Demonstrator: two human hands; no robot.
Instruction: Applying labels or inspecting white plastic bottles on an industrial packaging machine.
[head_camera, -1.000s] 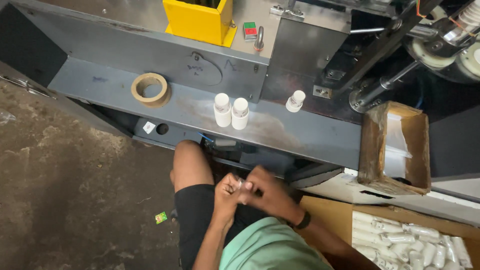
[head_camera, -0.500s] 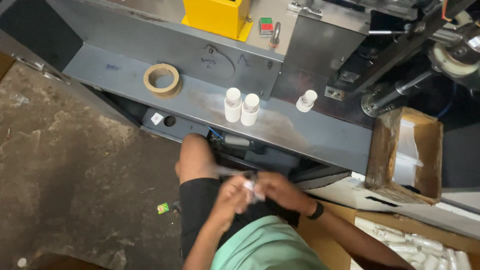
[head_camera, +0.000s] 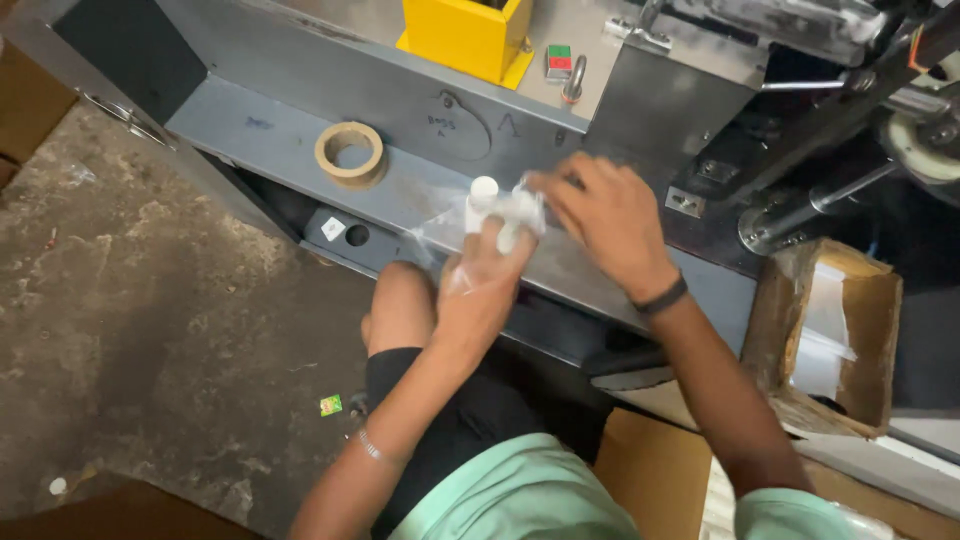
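— What stood around the grey metal shelf (head_camera: 280, 135)?

— Largest first: a yellow block (head_camera: 465, 35) stood above and behind the shelf, and an open cardboard box (head_camera: 830, 335) sat well off to the shelf's right. A tape roll (head_camera: 350, 153) lay flat on the shelf, left of the hands.

— And the white bottles (head_camera: 492, 205)?

— They stood upright over the shelf's middle, long axis vertical, caps up, inside a clear plastic bag (head_camera: 450, 235).

— How did the hands grip?

— The left hand (head_camera: 480, 295) was closed around the bag and bottles from below. The right hand (head_camera: 610, 220) came from the shelf's right, fingers curled narrowly on the bag's top beside the bottles. The hands hid any bottles behind them.
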